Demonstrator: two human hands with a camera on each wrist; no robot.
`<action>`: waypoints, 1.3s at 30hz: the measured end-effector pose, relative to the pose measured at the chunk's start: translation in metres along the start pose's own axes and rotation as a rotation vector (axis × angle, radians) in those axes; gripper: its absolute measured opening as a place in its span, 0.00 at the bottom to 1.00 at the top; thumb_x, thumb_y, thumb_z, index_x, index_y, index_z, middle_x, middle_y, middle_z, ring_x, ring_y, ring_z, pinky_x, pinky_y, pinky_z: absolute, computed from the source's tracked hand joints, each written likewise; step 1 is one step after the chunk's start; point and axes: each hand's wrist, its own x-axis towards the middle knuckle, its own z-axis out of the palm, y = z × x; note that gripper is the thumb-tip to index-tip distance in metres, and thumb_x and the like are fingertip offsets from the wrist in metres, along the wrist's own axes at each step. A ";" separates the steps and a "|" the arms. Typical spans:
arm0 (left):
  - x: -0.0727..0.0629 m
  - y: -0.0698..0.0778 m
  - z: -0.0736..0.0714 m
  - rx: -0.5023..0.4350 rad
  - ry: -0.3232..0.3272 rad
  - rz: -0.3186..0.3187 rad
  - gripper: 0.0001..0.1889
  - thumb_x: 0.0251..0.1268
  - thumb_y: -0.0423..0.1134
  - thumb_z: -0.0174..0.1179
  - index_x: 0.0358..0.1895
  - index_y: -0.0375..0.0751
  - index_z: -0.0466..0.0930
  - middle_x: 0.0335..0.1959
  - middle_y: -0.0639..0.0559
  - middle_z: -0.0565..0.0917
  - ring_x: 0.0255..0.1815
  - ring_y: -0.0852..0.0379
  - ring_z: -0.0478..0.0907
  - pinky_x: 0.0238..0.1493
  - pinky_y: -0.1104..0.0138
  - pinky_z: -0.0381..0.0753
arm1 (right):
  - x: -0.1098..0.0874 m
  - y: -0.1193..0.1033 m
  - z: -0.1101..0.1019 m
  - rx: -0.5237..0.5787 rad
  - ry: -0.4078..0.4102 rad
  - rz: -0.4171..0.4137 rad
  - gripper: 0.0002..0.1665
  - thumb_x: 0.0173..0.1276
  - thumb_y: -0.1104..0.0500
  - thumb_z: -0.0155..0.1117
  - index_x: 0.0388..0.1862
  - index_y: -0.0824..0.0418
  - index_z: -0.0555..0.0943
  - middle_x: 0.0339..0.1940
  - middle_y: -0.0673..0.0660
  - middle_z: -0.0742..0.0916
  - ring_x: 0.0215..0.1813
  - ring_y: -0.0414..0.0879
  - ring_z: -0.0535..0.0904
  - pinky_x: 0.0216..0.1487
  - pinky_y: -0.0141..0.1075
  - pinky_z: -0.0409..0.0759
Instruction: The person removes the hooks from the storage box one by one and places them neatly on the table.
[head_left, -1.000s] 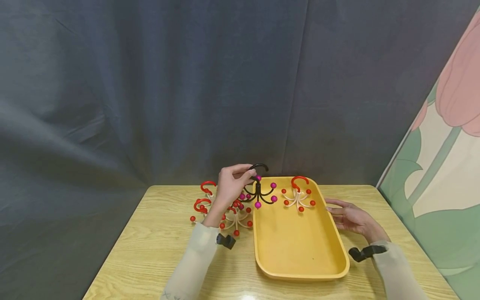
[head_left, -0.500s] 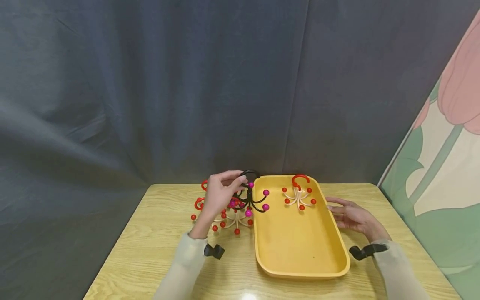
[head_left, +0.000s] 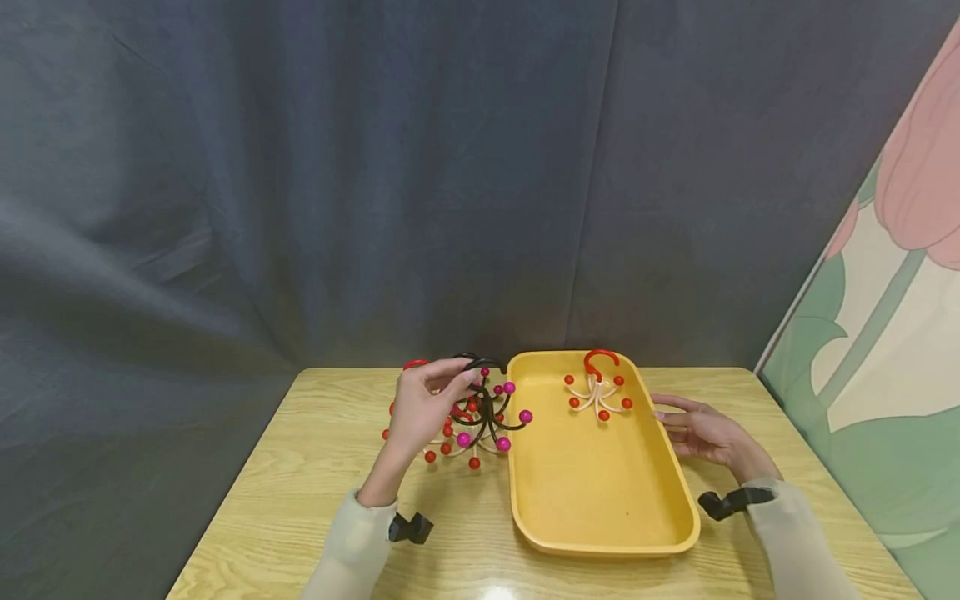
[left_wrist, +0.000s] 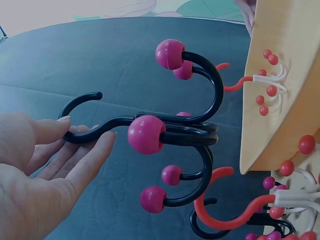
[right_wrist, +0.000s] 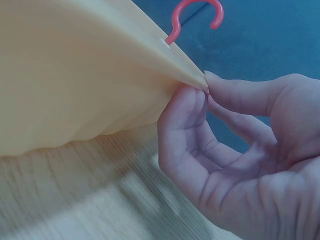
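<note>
My left hand (head_left: 420,408) pinches the hook of a black multi-arm hanger (left_wrist: 190,139) with magenta ball tips, fingers and thumb on the curve. The hanger hangs just left of the yellow tray (head_left: 600,500), its right balls by the tray's rim. Behind and below it, several white-armed hangers with red hooks (left_wrist: 220,222) and red balls cluster on the table, partly covered. Another black hanger (left_wrist: 202,231) shows among them. One red-hooked white hanger (head_left: 596,392) stands in the tray's far end. My right hand (right_wrist: 250,145) pinches the tray's right rim between thumb and fingers.
A light wooden table (head_left: 300,500) carries the tray and hangers. A dark grey curtain (head_left: 450,167) hangs along its far edge. At the right stands a panel (head_left: 885,350) painted with pink flowers and green leaves.
My left hand has moved left and slightly down with the black hanger, from the tray's left side to the clustered hangers. The right hand and the tray have stayed still.
</note>
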 end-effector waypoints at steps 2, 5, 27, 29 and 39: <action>-0.005 0.000 -0.002 0.015 -0.005 0.000 0.10 0.72 0.36 0.69 0.52 0.40 0.91 0.45 0.38 0.93 0.42 0.43 0.93 0.42 0.61 0.93 | 0.000 0.000 0.000 0.001 -0.001 0.000 0.20 0.82 0.60 0.59 0.68 0.45 0.81 0.52 0.52 0.92 0.51 0.48 0.92 0.53 0.45 0.90; -0.013 -0.002 -0.004 0.058 0.002 -0.017 0.11 0.71 0.38 0.69 0.52 0.41 0.91 0.43 0.41 0.94 0.41 0.46 0.93 0.37 0.63 0.91 | -0.001 0.000 0.000 -0.003 -0.001 0.003 0.20 0.82 0.60 0.60 0.68 0.45 0.81 0.52 0.52 0.92 0.51 0.48 0.92 0.53 0.45 0.90; -0.050 -0.039 -0.016 0.028 0.009 -0.136 0.12 0.69 0.38 0.71 0.52 0.40 0.91 0.43 0.39 0.93 0.40 0.49 0.94 0.36 0.73 0.87 | 0.003 0.002 -0.002 -0.015 -0.018 -0.007 0.17 0.83 0.59 0.58 0.62 0.40 0.82 0.52 0.51 0.93 0.50 0.46 0.92 0.53 0.44 0.91; -0.052 -0.043 -0.017 0.024 0.011 -0.140 0.11 0.69 0.37 0.71 0.52 0.40 0.91 0.43 0.37 0.93 0.40 0.51 0.93 0.37 0.73 0.87 | 0.003 0.001 -0.002 -0.008 -0.020 -0.007 0.17 0.83 0.59 0.58 0.62 0.40 0.82 0.51 0.51 0.93 0.50 0.46 0.92 0.52 0.44 0.91; -0.060 -0.054 -0.015 0.051 -0.004 -0.163 0.09 0.68 0.37 0.72 0.49 0.43 0.92 0.44 0.38 0.93 0.35 0.62 0.91 0.35 0.72 0.87 | 0.000 0.002 -0.001 -0.001 -0.033 -0.013 0.21 0.84 0.59 0.57 0.71 0.46 0.77 0.52 0.51 0.93 0.51 0.47 0.92 0.52 0.44 0.91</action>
